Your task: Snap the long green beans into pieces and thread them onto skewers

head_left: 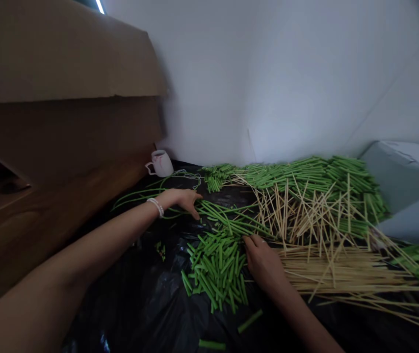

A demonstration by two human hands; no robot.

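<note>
Long green beans (227,215) lie loosely bunched across the middle of the black plastic sheet. My left hand (186,200), with a beaded bracelet at its wrist, is at their left end, thumb and fingers apart. At the lower right side of the bunch, my right hand (264,260) has its fingers curled together against the beans; its fingertips are partly hidden. Directly below, short cut bean pieces (219,272) form a heap. A few uncut long beans (139,193) curve out behind my left wrist.
Wooden skewers (338,269) are spread at the right, some lying crosswise over piled bean bundles (305,171). A white mug (161,163) stands at the back left beside a large cardboard box (65,63). A white box (408,181) is at right. Black plastic (146,294) covers the surface.
</note>
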